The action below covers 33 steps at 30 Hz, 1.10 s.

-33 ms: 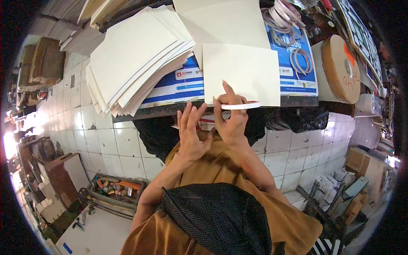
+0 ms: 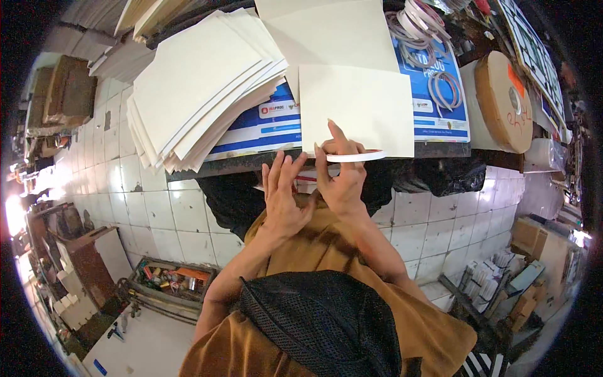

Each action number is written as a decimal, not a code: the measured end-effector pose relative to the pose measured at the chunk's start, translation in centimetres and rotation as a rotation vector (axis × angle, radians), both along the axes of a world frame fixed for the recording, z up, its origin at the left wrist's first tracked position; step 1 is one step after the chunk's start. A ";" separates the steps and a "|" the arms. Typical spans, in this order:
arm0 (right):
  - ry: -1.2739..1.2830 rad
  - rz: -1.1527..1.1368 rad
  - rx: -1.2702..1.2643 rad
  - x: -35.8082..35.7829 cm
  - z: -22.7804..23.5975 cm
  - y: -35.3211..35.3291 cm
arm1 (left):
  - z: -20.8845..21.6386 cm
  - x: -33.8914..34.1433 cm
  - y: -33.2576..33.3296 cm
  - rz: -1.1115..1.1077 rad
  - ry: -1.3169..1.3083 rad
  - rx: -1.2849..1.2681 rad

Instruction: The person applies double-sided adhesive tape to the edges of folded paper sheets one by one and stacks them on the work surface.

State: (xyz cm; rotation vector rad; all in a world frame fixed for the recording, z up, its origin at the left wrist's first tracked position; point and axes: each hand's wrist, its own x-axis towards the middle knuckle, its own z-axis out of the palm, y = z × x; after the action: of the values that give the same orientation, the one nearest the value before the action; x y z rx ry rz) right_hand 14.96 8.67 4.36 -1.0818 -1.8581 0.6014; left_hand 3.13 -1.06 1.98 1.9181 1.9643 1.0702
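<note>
My right hand (image 2: 342,185) holds a narrow white tape roll (image 2: 369,156), with fingers through and around the ring, over the front edge of a cream sheet (image 2: 358,100). The sheet lies flat on the table and overhangs its near edge slightly. Just left of the roll, my left hand (image 2: 284,198) is open, its fingers stretched up toward the table edge. Its fingertips come near my right hand's fingers. Whether a strip of tape runs between the hands cannot be made out.
A fanned stack of cream sheets (image 2: 201,81) covers the table's left side. Beneath lies a blue printed cover (image 2: 443,122), with loose tape rings (image 2: 445,91) on it. A large brown roll (image 2: 499,103) stands at the right. Below left is a tray of small items (image 2: 173,279).
</note>
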 end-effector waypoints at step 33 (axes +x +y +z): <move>-0.345 -0.365 0.246 15.7 -0.5 4.4 | 1.5 1.0 0.7 0.002 0.417 -0.166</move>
State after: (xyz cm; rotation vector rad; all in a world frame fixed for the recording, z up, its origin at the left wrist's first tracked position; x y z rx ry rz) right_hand 30.66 13.09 3.85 -1.3740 -1.8910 -0.0288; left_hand 4.18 -0.35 3.50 2.1767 2.1763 0.5118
